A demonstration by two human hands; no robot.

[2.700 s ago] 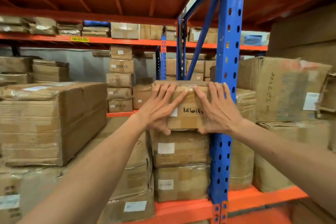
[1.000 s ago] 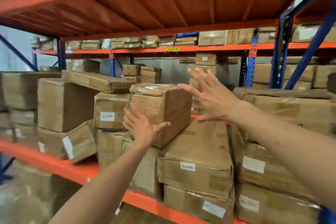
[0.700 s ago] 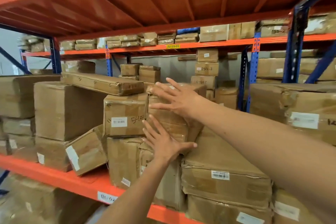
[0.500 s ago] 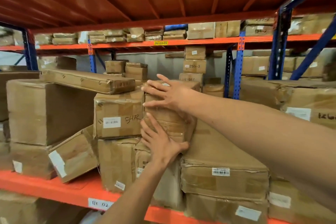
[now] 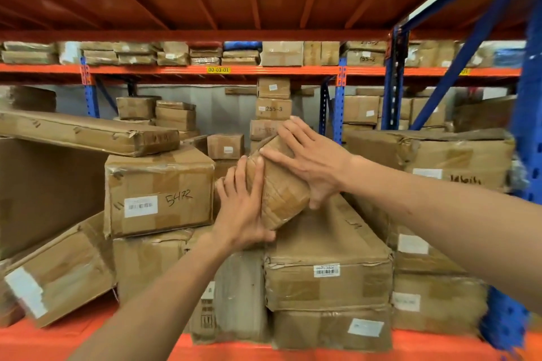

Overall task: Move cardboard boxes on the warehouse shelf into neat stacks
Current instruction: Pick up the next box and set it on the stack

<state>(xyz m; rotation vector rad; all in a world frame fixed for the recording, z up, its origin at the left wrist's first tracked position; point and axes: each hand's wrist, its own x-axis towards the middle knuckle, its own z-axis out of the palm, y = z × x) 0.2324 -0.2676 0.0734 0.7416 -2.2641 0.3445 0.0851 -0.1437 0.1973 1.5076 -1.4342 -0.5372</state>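
Two hands hold a tilted box on the shelf

The left hand and the right hand press flat on a small taped box; it leans on a big box, beside the box marked 5472.

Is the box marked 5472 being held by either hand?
No, both the left hand and right hand grip the tilted box beside the 5472 box.
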